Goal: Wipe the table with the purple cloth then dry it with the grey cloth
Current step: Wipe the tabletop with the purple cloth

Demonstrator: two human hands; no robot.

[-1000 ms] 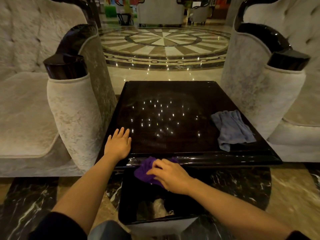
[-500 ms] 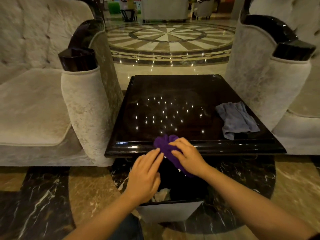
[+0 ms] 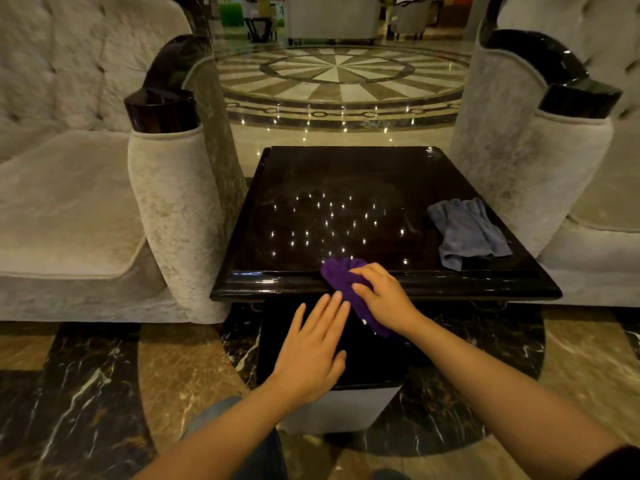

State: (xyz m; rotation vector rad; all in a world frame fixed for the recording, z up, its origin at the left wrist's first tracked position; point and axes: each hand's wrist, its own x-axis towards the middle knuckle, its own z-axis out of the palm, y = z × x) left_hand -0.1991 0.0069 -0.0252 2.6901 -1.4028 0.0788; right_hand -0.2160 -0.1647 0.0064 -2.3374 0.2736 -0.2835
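Note:
A dark glossy square table (image 3: 346, 174) stands between two armchairs. My right hand (image 3: 384, 299) grips the purple cloth (image 3: 337, 273), which is bunched on the table's front edge, with a tail hanging down below my wrist. My left hand (image 3: 313, 351) is open with flat fingers just below the front edge, its fingertips close to the purple cloth. The grey cloth (image 3: 465, 232) lies crumpled on the right side of the tabletop, apart from both hands.
A pale velvet armchair (image 3: 166, 188) stands tight against the table's left side and another armchair (image 3: 540, 168) against its right. A black-topped bin (image 3: 339, 407) sits on the marble floor under my hands, in front of the table.
My right hand lifted the purple cloth from below the table up onto the front edge. My left hand left the table's left corner and came in beside the cloth.

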